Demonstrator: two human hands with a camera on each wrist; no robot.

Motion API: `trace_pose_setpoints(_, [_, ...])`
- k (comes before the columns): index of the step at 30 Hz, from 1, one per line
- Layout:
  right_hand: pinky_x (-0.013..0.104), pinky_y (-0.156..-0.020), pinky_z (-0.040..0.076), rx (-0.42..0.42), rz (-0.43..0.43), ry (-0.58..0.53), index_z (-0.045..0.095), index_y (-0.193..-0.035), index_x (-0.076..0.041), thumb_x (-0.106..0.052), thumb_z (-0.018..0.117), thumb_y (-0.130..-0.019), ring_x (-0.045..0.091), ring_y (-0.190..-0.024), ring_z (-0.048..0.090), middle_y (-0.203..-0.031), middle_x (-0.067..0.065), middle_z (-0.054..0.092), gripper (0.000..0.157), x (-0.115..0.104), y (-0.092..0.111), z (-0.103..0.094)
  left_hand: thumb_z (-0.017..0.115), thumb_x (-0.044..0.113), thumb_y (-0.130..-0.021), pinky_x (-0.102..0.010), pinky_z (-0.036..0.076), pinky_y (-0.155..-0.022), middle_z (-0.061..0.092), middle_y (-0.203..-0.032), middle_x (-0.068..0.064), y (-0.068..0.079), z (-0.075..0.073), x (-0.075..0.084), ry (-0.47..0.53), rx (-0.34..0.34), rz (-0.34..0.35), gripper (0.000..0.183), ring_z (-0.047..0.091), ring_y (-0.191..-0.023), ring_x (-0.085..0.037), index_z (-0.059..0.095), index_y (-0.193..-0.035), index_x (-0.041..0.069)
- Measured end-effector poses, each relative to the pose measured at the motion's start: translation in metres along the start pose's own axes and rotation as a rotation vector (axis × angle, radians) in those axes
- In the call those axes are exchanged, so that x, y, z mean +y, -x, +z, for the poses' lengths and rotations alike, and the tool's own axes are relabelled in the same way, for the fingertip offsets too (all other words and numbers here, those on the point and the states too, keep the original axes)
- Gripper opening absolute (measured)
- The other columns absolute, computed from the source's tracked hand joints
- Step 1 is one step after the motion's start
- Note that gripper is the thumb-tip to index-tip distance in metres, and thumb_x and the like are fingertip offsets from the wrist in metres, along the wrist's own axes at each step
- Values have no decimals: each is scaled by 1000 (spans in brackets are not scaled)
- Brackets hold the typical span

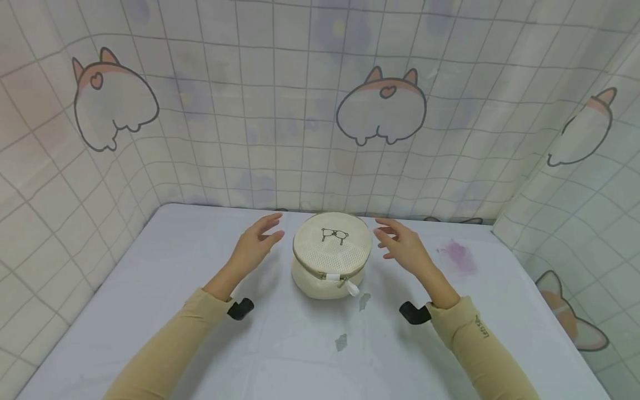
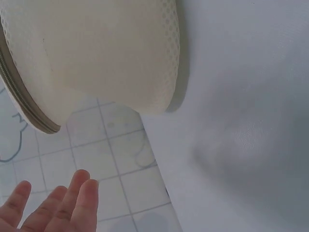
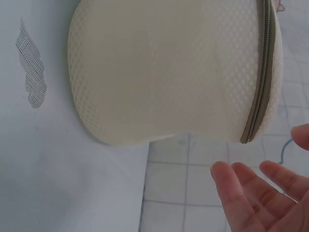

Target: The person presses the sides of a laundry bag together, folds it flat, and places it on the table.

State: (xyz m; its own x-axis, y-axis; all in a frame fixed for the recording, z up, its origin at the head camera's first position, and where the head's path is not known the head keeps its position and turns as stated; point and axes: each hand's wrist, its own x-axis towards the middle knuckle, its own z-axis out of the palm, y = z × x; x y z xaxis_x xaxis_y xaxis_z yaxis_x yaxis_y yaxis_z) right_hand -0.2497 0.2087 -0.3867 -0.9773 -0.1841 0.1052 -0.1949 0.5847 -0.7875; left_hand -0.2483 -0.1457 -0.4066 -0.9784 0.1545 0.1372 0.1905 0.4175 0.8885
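A round cream mesh laundry bag (image 1: 327,255) with a zipped lid stands upright at the back middle of the table. Its lid carries a small glasses-and-bear line drawing, and a white tab hangs by the zip at the front. My left hand (image 1: 255,241) hovers to its left, fingers spread and slightly bent, apart from the bag. On the other side, my right hand (image 1: 402,244) is held with loose fingers close to the lid's right edge. Both wrist views show the bag's mesh wall (image 2: 116,53) and brown zip (image 3: 263,72), with nothing in either hand.
The table (image 1: 280,355) has a white cover with two grey patches (image 1: 341,342) in front of the bag and a pink stain (image 1: 457,255) at the right. A checked curtain (image 1: 250,128) with cartoon corgi prints hangs behind and along both sides.
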Motion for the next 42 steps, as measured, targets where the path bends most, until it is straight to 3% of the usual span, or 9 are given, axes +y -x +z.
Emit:
trace_pose_setpoints(13, [38, -77, 63, -83, 68, -221, 42, -152, 4, -25, 56, -107, 41, -102, 69, -133, 29, 58, 55, 2, -6, 2, 61, 25, -105, -54, 54, -97, 45, -156, -19, 1, 7, 2, 163, -91, -63, 57, 54, -131, -41, 42, -157, 13])
trace_pose_setpoints(20, [39, -79, 62, -130, 118, -251, 37, -155, 3, -23, 56, -107, 37, -95, 70, -130, 28, 56, 58, 3, -10, 5, 59, 21, -105, -53, 54, -98, 42, -157, -22, -1, 12, 2, 224, -139, -88, 61, 52, -133, -41, 35, -160, 9])
trace_pose_setpoints(24, [37, -78, 62, -149, 133, -281, 37, -155, 3, -21, 57, -106, 42, -96, 67, -125, 24, 55, 58, 4, -11, 6, 60, 20, -105, -51, 54, -98, 42, -156, -24, -3, 15, -1, 263, -161, -95, 62, 54, -131, -42, 34, -160, 5])
trace_pose_setpoints(32, [37, -81, 62, -187, 146, -369, 36, -156, 2, -20, 57, -106, 34, -95, 67, -118, 17, 59, 59, 6, -12, 7, 60, 21, -105, -48, 53, -100, 43, -155, -24, 0, 20, 7, 288, -168, -124, 61, 56, -128, -41, 36, -158, 3])
trace_pose_setpoints(42, [35, -82, 61, -201, 181, -386, 36, -157, 0, -19, 56, -106, 32, -96, 65, -121, 17, 59, 58, 3, -12, 9, 60, 17, -104, -48, 54, -99, 39, -157, -25, -3, 28, 10, 343, -158, -148, 60, 52, -133, -40, 37, -158, 4])
